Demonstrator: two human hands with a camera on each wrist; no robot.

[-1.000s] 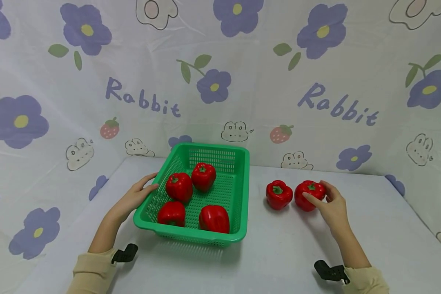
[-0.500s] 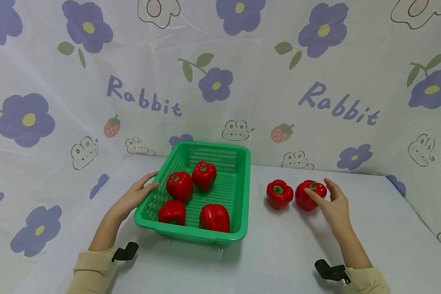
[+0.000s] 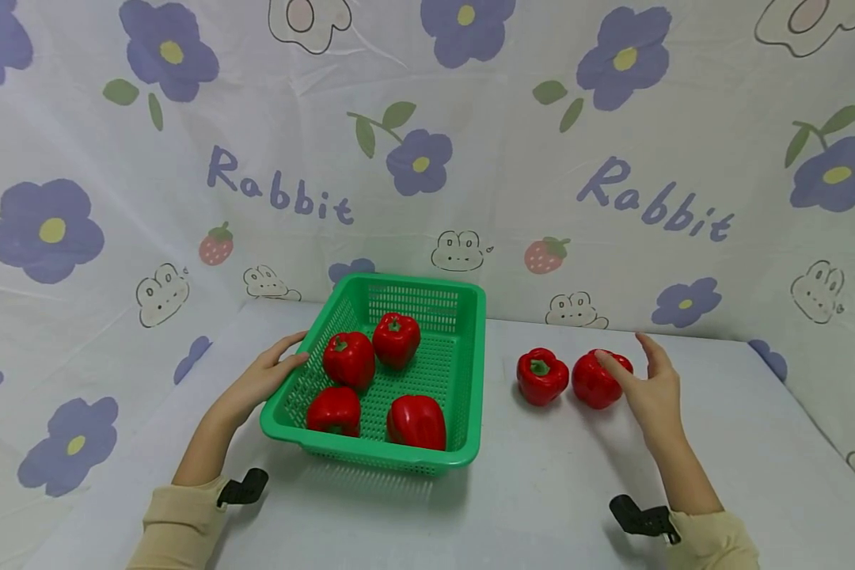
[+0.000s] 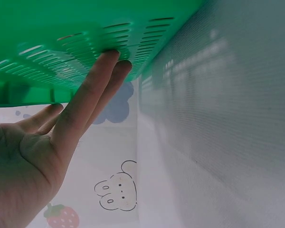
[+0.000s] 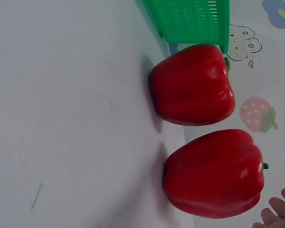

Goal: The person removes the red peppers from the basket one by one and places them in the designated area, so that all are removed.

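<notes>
Right hand [image 3: 651, 389], fingers loosely spread, gripping nothing, hovering over a glossy, lobed red pepper [image 3: 598, 379] on the table; just beyond, a second pepper [image 3: 541, 375]. Left hand [image 3: 264, 380], straight fingers pressed flat against the perforated green plastic basket [image 3: 463, 372].

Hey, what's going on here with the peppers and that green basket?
A person sits at a table draped in a white cloth. Their left hand rests with straight fingers against the side of a green basket that holds four red peppers. Two more red peppers stand on the table to the basket's right. The right hand is open beside the right pepper, thumb over its top; whether it touches is unclear. The left pepper is untouched.
</notes>
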